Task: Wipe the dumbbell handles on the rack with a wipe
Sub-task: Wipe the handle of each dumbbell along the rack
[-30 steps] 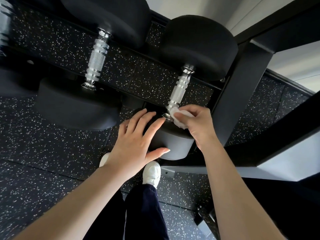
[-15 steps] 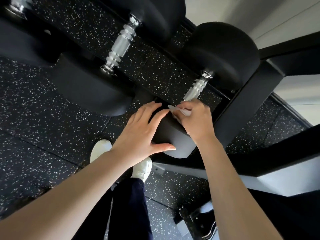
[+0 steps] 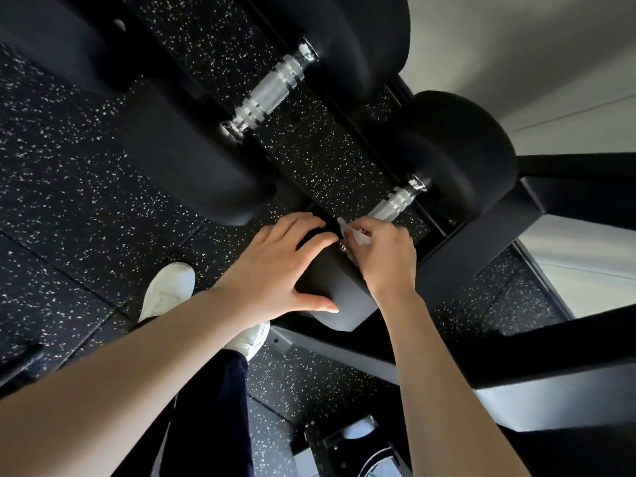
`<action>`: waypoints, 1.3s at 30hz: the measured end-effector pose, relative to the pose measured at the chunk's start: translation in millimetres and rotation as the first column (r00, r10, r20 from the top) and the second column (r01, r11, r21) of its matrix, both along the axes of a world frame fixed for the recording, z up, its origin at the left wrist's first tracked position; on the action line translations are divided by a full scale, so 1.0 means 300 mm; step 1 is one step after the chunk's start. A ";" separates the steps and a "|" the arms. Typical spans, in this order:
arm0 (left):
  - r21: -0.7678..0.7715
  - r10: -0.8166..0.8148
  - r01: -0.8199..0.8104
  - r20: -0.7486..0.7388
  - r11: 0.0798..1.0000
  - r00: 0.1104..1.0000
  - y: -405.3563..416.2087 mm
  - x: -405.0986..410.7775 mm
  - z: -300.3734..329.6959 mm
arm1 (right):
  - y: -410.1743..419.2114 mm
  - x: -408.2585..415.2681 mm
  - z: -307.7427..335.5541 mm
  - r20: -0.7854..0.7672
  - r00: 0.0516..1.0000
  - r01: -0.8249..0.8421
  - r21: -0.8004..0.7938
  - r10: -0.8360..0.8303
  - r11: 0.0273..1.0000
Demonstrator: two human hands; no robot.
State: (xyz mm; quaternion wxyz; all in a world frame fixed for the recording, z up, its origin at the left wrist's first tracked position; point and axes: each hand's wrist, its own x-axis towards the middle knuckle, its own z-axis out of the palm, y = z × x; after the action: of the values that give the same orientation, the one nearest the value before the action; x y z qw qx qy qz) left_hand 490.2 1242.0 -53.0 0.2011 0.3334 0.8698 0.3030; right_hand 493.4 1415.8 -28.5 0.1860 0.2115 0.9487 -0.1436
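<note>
- Plainly, no brand, label or writing is showing legibly on either dumbbell or on the rack (image 3: 481,246).
- Nearest the person, the near dumbbell (image 3: 457,156) is lying on the rack with its long axis running from lower left to upper right, one black head close to the body and the other up by the rack's upright.
- Its chrome handle (image 3: 395,204) is pointing the same way, with only its upper part showing.
- The right hand (image 3: 382,256) is pinching a white wipe (image 3: 354,235) against the lower end of that handle, its grip clamped on the wipe.
- The left hand (image 3: 275,266) is resting flat on the near head, fingers straight and spread, thumb along the head's edge.
- A second dumbbell (image 3: 275,87) is lying parallel to the left, its handle fully exposed and well apart from both hands.
- Speckled floor (image 3: 69,201) is lying open to the left; white shoes (image 3: 168,290) are standing below the left hand.
</note>
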 end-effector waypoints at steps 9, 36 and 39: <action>0.009 0.003 -0.003 -0.030 1.000 1.000 0.002 0.002 -0.002 | 0.024 -0.071 -0.012 -0.209 0.976 0.081 0.100 -0.058 0.992; -0.030 -0.026 0.024 -0.042 0.999 0.999 0.003 0.004 0.012 | 0.115 0.050 -0.046 -0.302 0.570 0.583 -0.506 -0.764 0.635; -0.078 -0.056 0.053 -0.033 0.996 0.998 0.005 -0.007 0.031 | 0.104 0.080 -0.001 -0.308 0.621 0.535 -0.506 -0.721 0.677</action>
State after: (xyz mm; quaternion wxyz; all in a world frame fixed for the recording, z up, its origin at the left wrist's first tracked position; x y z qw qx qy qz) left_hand 488.1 1243.4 -43.8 0.2065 0.3542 0.8750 0.2576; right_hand 517.3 1447.2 -28.8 -0.0852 0.4539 0.7801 -0.4222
